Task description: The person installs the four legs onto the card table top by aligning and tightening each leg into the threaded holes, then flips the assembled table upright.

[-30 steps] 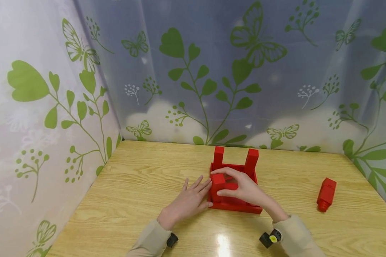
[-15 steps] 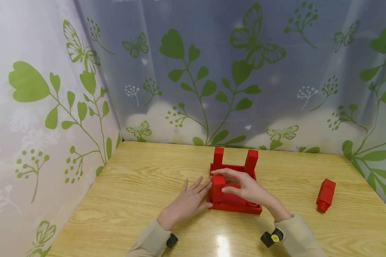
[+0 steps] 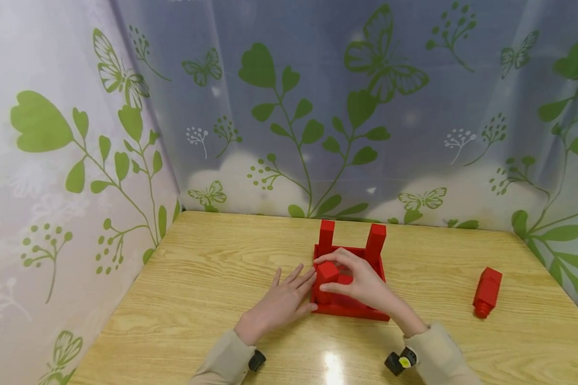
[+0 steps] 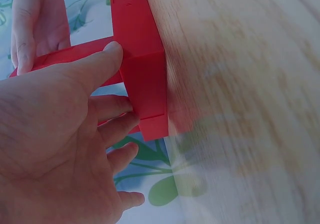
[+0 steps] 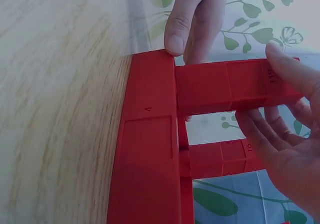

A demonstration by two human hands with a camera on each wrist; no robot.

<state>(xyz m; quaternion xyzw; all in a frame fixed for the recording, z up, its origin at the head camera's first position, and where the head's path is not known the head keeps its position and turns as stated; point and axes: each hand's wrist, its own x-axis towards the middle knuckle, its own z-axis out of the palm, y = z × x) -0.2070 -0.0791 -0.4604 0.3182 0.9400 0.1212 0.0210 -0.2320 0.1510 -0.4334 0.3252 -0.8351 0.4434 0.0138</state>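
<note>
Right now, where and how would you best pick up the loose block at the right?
Probably around the middle of the loose block, coming from above, thumb and fingers on its two long sides. It lies on the table, narrow end toward the person, with nothing beside those flat sides; the narrow end gives less to hold.

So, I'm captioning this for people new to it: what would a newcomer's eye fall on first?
Most likely the bright red frame on the wooden table, two posts standing at its far corners, the right hand gripping a third post at its near-left corner. The left hand touches the frame's left side. Next, perhaps, the loose red piece lying to the right, and the green butterflies on the curtain behind.
</note>
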